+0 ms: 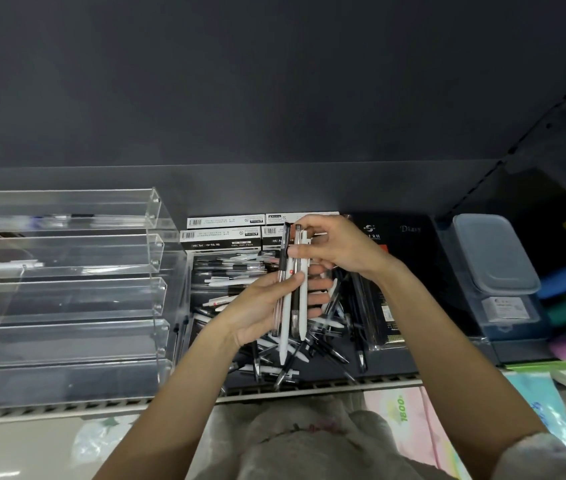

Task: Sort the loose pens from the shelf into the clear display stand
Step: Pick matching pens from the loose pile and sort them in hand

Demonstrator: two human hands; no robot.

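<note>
1. Standing upright at the centre of the view, a bundle of pens [291,289] is held between both hands, above the shelf [309,382]
2. The lower half of the bundle is gripped by the left hand [267,306], the thumb pressed across the front and the fingers curled behind
3. The top ends of the pens are pinched by the right hand [337,247], with the thumb at the front and the forefinger arched over the caps
4. A pile of loose pens [274,355] is seen lying crisscrossed on the shelf beneath the hands, toward 6 o'clock of the bundle
5. The clear display stand [67,289] is placed at 9 o'clock, its stepped tiers mostly bare; a few pens can be made out in the top tier
6. White pen boxes [222,233] are stacked at 11 o'clock, and a lidded plastic container [492,258] sits at 3 o'clock
</note>
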